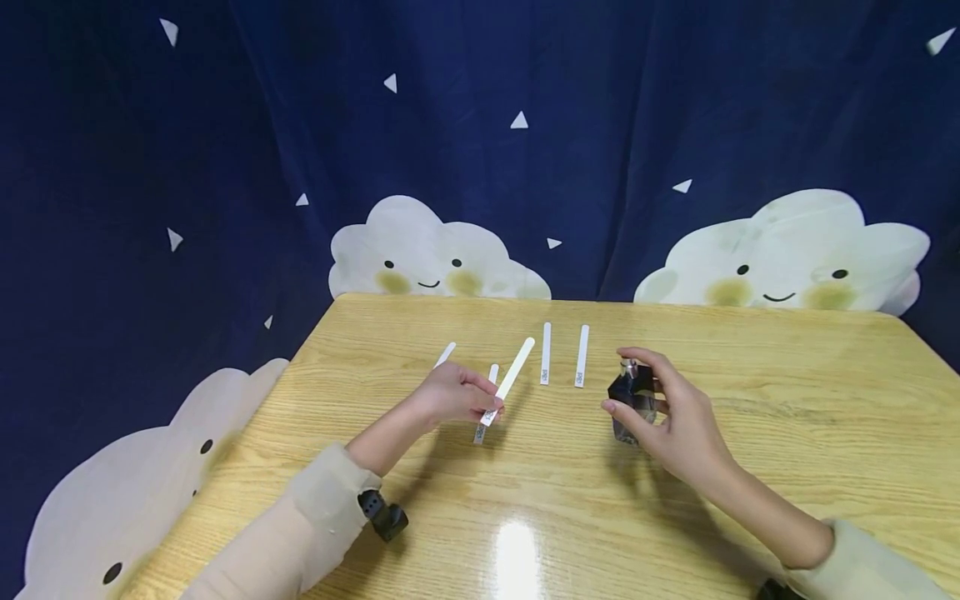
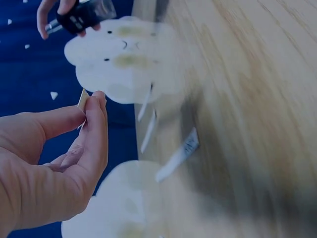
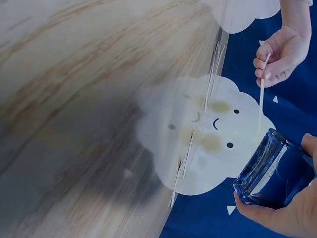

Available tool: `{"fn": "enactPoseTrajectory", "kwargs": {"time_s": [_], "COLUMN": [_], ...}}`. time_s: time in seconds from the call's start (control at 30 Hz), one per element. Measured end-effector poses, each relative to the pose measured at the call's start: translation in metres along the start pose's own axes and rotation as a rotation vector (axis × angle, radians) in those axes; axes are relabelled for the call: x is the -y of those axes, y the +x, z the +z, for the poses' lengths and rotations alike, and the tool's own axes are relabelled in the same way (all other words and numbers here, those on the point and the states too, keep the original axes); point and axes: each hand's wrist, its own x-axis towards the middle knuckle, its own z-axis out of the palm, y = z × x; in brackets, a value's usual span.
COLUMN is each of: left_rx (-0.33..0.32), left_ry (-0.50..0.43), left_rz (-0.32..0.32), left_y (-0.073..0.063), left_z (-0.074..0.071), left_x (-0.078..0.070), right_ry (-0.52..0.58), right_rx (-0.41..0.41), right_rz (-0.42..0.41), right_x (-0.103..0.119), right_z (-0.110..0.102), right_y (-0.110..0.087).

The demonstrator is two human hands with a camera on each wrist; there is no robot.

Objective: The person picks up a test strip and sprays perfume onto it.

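My left hand pinches a white paper test strip near its printed end, between thumb and fingers. The strip slants up and to the right, above the table. In the right wrist view the same strip is seen nearly edge-on. A perfume bottle, dark above and clear glass below, is gripped by my right hand, with a finger over its metal spray neck. It is held off the table, apart from the strip. The left wrist view has the bottle tilted at the top.
Several more strips lie on the wooden table: one strip and another strip at the middle back, one strip under the left hand, and one strip behind it. A dark blue curtain with clouds hangs beyond.
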Motion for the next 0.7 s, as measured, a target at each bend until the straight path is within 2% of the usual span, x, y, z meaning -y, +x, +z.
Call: {"fn": "enactPoseTrajectory", "kwargs": {"time_s": [0.2, 0.47, 0.7], "left_rx": [0.007, -0.009, -0.025], "left_ry": [0.031, 0.065, 0.170], "left_rz": [0.029, 0.093, 0.131], "left_y": [-0.005, -0.010, -0.017], "left_z": [0.009, 0.019, 0.028], "left_x": [-0.009, -0.015, -0.024], "right_ry": [-0.018, -0.027, -0.066], "right_rx": [0.004, -0.080, -0.105], "right_rz": [-0.008, -0.067, -0.111], "right_x": [0.000, 0.001, 0.002], "right_z": [0.002, 0.007, 0.011], "right_y": [0.001, 0.005, 0.010]}}
